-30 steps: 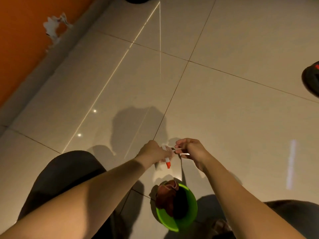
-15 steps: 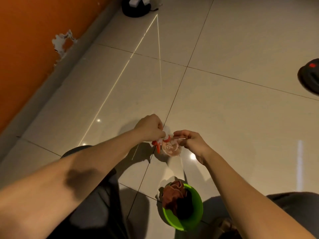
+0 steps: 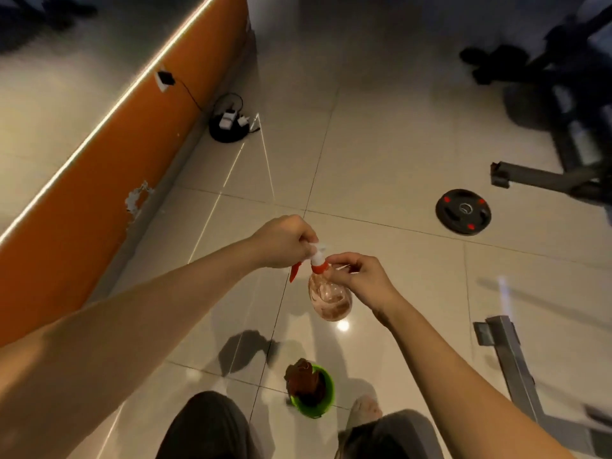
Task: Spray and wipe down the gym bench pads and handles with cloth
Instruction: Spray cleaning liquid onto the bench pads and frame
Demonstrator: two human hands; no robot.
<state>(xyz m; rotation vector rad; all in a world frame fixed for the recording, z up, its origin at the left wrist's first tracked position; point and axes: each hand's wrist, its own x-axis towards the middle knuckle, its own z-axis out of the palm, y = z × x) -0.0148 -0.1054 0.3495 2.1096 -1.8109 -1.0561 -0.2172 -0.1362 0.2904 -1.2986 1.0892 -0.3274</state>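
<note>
– While both hands hold the spray bottle [image 3: 329,298], how's it lie?
– Hangs below them, axis near vertical. Left hand [image 3: 283,241] grips the spray head, right hand [image 3: 359,276] pinches the collar. Cloth [image 3: 303,380] in green bucket [image 3: 328,397] on tiled floor [image 3: 381,144] by the feet. Bench frame [image 3: 510,359] right, nearer right hand.

A glossy, reflective finish is shown by the floor tiles [image 3: 381,154]. The spray bottle [image 3: 329,299] at centre is made of clear, shiny plastic, topped with white and red plastic. At lower centre, a crumpled brown cloth [image 3: 303,380] is held in a smooth green plastic tub [image 3: 328,389]. A matt black surface is seen on the weight plate [image 3: 463,212] at right, grey metal on the square tube [image 3: 510,356] at lower right, and chipped paint on the orange wall [image 3: 82,210] at left.
</note>
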